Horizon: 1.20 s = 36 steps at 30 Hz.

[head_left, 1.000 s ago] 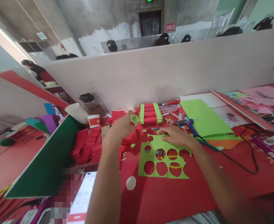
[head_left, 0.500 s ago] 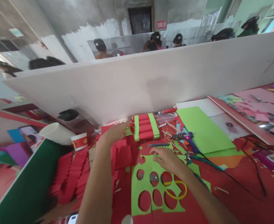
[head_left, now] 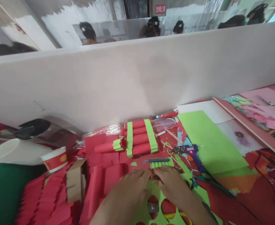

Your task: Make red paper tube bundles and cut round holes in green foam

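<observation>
Both hands meet over the far part of a green paper sheet with round holes cut in it. My left hand has its fingers bent together, the tips close to those of my right hand. My right hand's fingers are curled too, thumb against the fingers. What lies between the fingertips is hidden and blurred. Just beyond them is a dark pen-like tool on a strip of pleated green paper. Farther back lies a bundle of red paper rolls with green bands, a single red roll beside it.
A blue glue gun with a lit red light and a cord lies right, near green card. Folded red paper, a small cardboard box and a paper cup stand left. A white partition closes the back.
My left hand has come back from beside the bundle to meet my right hand over the sheet. The single red roll now shows left of the bundle. My view has tilted down.
</observation>
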### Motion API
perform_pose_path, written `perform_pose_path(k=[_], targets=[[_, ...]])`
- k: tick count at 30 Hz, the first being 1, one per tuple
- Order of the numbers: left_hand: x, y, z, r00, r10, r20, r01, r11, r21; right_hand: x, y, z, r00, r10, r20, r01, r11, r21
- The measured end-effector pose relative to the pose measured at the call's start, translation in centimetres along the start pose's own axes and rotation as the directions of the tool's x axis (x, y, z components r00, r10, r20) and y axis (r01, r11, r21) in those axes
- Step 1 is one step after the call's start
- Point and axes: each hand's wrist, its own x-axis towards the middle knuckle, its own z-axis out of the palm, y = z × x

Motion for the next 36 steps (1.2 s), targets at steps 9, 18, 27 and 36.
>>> perform_pose_path(k=[9,18,27,36], targets=[[-0.3,-0.6,2.2,0.99,-0.114,0.089,0.137,0.937,-0.323,-0.4,0.0,-1.1,0.999,-0.004,0.039,-0.005,0.978,0.208],[-0.8,-0.2,6.2,0.972,-0.233,0.031,0.211,0.807,-0.552,-0.9,0.3,-0.6,0.998,-0.06,0.032,0.058,0.997,0.057],[-1.9,-0.3,7.6,0.923,-0.26,-0.282,0.16,0.929,-0.334,-0.7,-0.1,-1.1,0.994,-0.109,-0.012,0.11,0.992,0.062],[-4.1,1.6,10.6,0.827,-0.356,-0.436,0.183,0.902,-0.39,-0.8,-0.2,-0.6,0.984,-0.172,-0.034,0.173,0.985,0.021]])
